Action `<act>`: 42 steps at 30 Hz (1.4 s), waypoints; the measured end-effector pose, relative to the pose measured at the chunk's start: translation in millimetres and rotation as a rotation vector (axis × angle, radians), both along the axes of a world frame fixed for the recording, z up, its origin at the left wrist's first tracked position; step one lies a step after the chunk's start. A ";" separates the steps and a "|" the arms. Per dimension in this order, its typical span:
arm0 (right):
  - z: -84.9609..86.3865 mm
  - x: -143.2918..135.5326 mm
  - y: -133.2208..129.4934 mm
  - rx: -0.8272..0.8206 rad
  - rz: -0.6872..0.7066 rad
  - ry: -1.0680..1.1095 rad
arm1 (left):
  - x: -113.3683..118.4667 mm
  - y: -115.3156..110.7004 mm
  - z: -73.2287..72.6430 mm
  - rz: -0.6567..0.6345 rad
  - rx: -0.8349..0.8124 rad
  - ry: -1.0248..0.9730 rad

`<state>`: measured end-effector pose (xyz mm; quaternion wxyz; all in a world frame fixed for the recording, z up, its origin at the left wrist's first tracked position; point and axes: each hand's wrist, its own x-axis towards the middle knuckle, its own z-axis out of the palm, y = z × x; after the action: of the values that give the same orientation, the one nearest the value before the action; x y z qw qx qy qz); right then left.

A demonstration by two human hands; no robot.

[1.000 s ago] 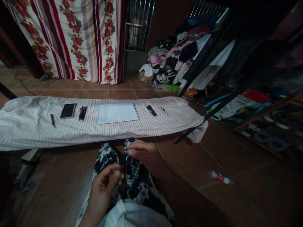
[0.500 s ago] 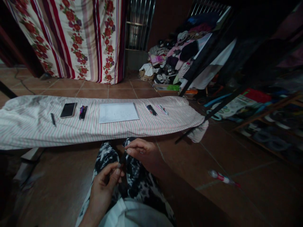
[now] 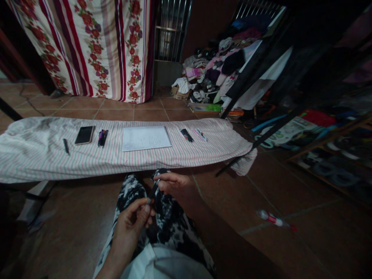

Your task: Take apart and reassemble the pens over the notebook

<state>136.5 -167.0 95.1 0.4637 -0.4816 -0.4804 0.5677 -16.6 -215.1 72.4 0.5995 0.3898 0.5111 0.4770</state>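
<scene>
Dark pen-like stick (image 3: 153,190): 12 o'clock, above the knees, between both hands; tilted. Looks light, stiff, perhaps slippery; mid-barrel seems the best hold.
Left hand (image 3: 128,226): 11 o'clock; thumb and forefinger pinch the lower end.
Right hand (image 3: 177,188): 12 to 1 o'clock; thumb and forefinger close on the upper end.
Patterned trousers (image 3: 171,217): under the hands.
Bottle (image 3: 273,219): floor, 2 o'clock.
Striped cloth (image 3: 145,161): beyond the knees; its near edge could catch knuckles.
On cloth: black pen (image 3: 66,147), 10 o'clock; phone (image 3: 84,135) and pen bundle (image 3: 102,138), 11; spiral notebook (image 3: 145,138), 12; dark pens (image 3: 186,135), pale pens (image 3: 200,135), towards 1.
Dark pole (image 3: 263,138): 1 to 2 o'clock, hems the cloth's right end.
Clothes heap (image 3: 216,69): far, 1 o'clock.
</scene>
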 end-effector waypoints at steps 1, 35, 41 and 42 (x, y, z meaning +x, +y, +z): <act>0.9 0.0 -0.2 -0.003 0.001 -0.001 | 0.0 0.0 -0.2 -0.004 -0.009 -0.006; -12.2 6.7 26.6 -0.223 -0.231 0.454 | -6.5 -7.4 2.8 -0.186 0.009 -0.355; -16.7 1.8 25.6 -0.254 -0.192 0.561 | -6.5 -11.4 -0.3 -0.191 0.055 -0.319; -15.6 1.2 24.7 -0.257 -0.176 0.580 | -6.6 -11.9 0.0 -0.198 0.058 -0.324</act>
<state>137.7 -142.3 79.5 0.5638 -0.3941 -0.2091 0.6950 -23.3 -226.9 72.4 0.7064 0.3734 0.3534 0.4866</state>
